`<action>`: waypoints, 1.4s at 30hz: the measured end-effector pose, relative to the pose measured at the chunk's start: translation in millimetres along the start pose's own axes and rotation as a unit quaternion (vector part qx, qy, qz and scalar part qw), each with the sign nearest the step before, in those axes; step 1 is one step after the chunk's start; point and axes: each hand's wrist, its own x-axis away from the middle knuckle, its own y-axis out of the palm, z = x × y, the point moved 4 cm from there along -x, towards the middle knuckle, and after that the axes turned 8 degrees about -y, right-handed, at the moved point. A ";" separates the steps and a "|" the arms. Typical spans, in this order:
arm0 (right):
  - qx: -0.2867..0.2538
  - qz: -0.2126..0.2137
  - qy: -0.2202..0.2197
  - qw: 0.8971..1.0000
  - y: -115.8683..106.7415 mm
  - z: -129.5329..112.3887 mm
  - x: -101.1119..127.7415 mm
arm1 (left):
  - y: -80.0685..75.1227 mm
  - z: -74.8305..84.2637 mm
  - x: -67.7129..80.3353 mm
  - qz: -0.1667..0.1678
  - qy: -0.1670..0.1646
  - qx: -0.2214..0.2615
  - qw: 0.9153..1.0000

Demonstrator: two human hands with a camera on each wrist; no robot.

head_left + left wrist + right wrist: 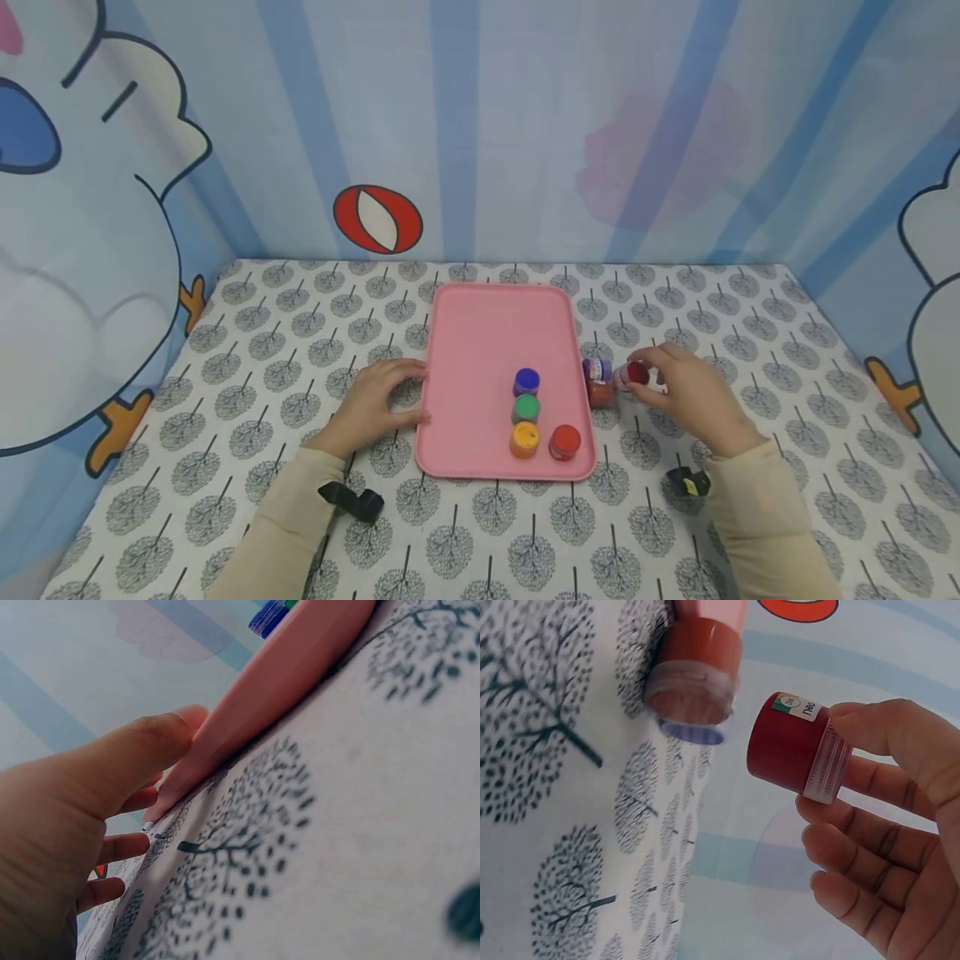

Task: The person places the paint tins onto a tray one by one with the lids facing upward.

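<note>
My right hand [649, 377] pinches a small dark red paint jar [634, 374] just off the tablecloth, right of the pink tray [480, 333]. In the right wrist view the thumb and fingers [870, 847] hold this jar [784, 746] by its clear body. Beside it on the cloth stand a brown-red jar [601, 392] [694, 671] and a purple jar [597, 367]. Blue [527, 382], green [526, 408], orange [524, 439] and red [565, 442] jars sit on the tray's near right part. My left hand [390, 398] [161, 772] rests on the cloth, thumb against the tray's left rim [285, 675].
A tree-print cloth [262, 392] covers the table. Cartoon-patterned walls [480, 125] close it in at the back and both sides. Black wrist-camera straps [352, 500] sit on both sleeves. The far half of the tray holds nothing.
</note>
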 end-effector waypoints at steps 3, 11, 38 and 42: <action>0.007 0.006 -0.013 1.000 -1.9 -6.1 -0.1 | 0.3 0.9 0.4 -0.004 -0.006 0.000 1.000; 0.005 0.010 -0.050 0.999 1.6 -25.2 -2.9 | 0.4 1.7 1.4 -0.009 -0.011 -0.003 1.000; -0.016 -0.020 -0.121 0.992 36.2 -55.4 -12.4 | 0.2 0.8 0.2 -0.010 -0.006 -0.009 1.000; -0.020 -0.033 -0.119 0.992 38.7 -55.9 -12.4 | -0.4 2.6 -0.1 -0.011 -0.006 -0.006 1.000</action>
